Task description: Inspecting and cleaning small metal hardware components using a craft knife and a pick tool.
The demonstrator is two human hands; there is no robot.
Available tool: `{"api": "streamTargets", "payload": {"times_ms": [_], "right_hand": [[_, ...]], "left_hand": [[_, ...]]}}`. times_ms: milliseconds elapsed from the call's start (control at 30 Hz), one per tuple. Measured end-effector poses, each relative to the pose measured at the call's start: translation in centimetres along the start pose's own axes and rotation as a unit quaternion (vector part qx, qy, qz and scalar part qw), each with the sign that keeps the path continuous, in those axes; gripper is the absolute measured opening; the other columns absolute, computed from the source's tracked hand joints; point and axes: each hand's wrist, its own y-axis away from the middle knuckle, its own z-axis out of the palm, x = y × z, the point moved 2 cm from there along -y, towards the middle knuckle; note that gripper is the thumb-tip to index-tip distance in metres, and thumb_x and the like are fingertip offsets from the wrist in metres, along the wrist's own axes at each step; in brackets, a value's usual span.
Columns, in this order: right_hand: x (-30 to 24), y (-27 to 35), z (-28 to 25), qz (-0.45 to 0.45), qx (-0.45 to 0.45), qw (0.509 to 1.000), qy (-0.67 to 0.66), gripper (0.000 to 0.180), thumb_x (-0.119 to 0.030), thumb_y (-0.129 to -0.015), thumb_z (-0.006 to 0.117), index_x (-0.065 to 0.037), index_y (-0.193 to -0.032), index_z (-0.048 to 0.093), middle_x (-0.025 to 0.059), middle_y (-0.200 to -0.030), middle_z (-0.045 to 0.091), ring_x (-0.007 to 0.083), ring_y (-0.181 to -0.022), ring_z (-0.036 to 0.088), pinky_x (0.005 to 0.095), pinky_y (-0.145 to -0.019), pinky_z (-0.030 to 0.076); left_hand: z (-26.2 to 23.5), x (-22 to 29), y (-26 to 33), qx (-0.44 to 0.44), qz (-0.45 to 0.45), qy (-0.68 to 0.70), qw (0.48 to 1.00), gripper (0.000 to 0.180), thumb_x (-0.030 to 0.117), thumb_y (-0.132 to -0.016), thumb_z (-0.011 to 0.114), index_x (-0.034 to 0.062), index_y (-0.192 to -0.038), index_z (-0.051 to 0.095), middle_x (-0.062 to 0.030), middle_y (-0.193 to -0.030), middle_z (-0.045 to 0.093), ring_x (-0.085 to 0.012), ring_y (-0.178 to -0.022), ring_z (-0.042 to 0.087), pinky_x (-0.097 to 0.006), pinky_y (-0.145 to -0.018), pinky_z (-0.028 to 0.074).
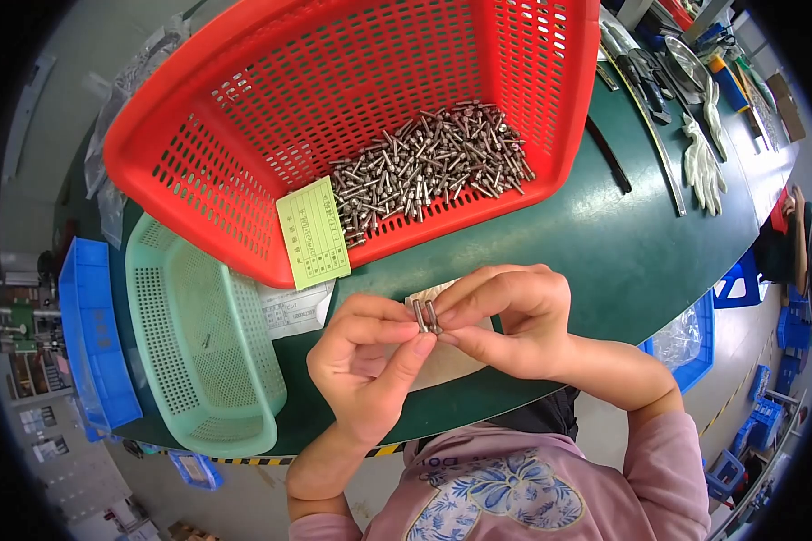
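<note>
Together, both hands pinch two small metal bolts (426, 316) side by side.
Left hand (365, 361) and right hand (505, 320) meet fingertip to fingertip; beyond them the red basket (198, 171) holds a bolt pile (429, 167).

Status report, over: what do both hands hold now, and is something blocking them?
Left hand and right hand together pinch two small metal bolts. Red basket of bolts behind, green basket left. Nothing in the way.
</note>
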Motion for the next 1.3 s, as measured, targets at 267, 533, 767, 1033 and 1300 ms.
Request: {"api": "streamTargets", "payload": {"times_ms": [267,533,767,1033,1300], "right_hand": [[-0.08,0.01,-0.06,0.013,-0.009,1.0,-0.015,0.011,0.007,-0.069,0.069,0.0,-0.077,0.064,0.0128,-0.082,0.067,0.0201,-0.077,0.066,0.0287,-0.067,0.054],[0.07,0.12,0.0,0.031,-0.006,0.998,-0.051,0.011,0.006,-0.07,0.069,0.001,-0.078,0.064,0.0129,-0.084,0.067,0.0197,-0.078,0.066,0.0285,-0.067,0.054],[0.09,0.04,-0.1,0.032,-0.011,0.998,-0.056,0.011,0.008,-0.07,0.068,0.001,-0.078,0.064,0.0135,-0.084,0.067,0.0204,-0.079,0.066,0.0294,-0.069,0.054],[0.07,0.05,-0.11,0.027,-0.013,0.998,-0.047,0.01,0.009,-0.07,0.067,0.001,-0.076,0.064,0.0137,-0.084,0.067,0.0214,-0.08,0.066,0.0297,-0.069,0.054],[0.09,0.2,-0.17,0.033,-0.014,0.999,-0.034,0.013,0.01,-0.069,0.064,0.0,-0.077,0.066,0.0129,-0.086,0.067,0.0209,-0.082,0.066,0.0295,-0.069,0.054]], "left_hand": [[0.15,0.11,0.18,0.006,0.022,-0.043,0.999,0.018,-0.01,-0.072,0.067,-0.0015,-0.084,0.058,-0.0125,-0.092,0.056,-0.0145,-0.083,0.057,-0.024,-0.075,0.047],[0.13,0.1,0.28,0.01,0.035,-0.062,0.997,0.019,-0.01,-0.071,0.068,-0.0012,-0.084,0.058,-0.0123,-0.091,0.055,-0.0137,-0.08,0.055,-0.023,-0.071,0.046],[0.18,0.21,0.26,0.005,0.057,-0.101,0.993,0.018,-0.01,-0.071,0.068,-0.0011,-0.083,0.058,-0.0128,-0.091,0.055,-0.0147,-0.08,0.056,-0.023,-0.071,0.047],[0.16,0.11,0.34,0.011,0.061,-0.108,0.992,0.019,-0.011,-0.07,0.068,-0.0007,-0.082,0.058,-0.0129,-0.091,0.055,-0.0152,-0.08,0.056,-0.024,-0.07,0.048],[0.21,0.0,0.36,0.021,0.062,-0.116,0.991,0.019,-0.011,-0.069,0.069,0.0001,-0.08,0.059,-0.0119,-0.09,0.056,-0.0147,-0.079,0.056,-0.024,-0.069,0.048]]}}
